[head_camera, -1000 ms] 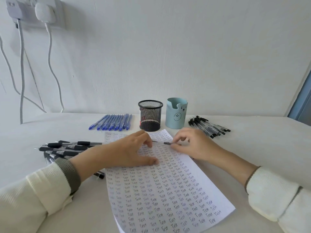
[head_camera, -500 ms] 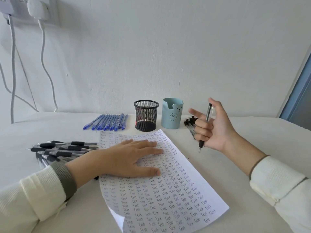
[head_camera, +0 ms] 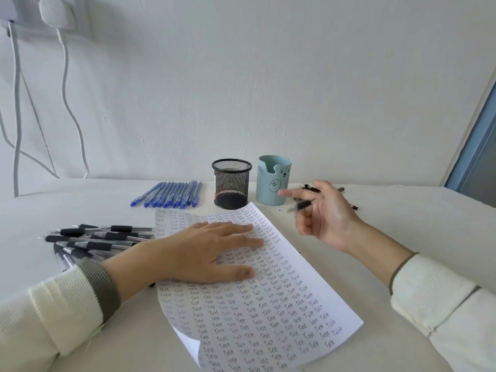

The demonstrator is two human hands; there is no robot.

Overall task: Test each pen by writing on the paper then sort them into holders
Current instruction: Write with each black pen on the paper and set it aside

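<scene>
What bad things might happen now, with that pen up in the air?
The right hand holds the pen loosely in blurred, moving fingers above the table, so it might slip and drop. That hand is near the blue bear holder; a swing could tip it over. The paper curls up at its near corner, and only the left hand presses it flat, so it may slide during writing.

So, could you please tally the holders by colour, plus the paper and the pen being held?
Black mesh holder: 1
Light blue bear holder: 1
Paper sheet: 1
Pen in right hand: 1
Total: 4
</scene>
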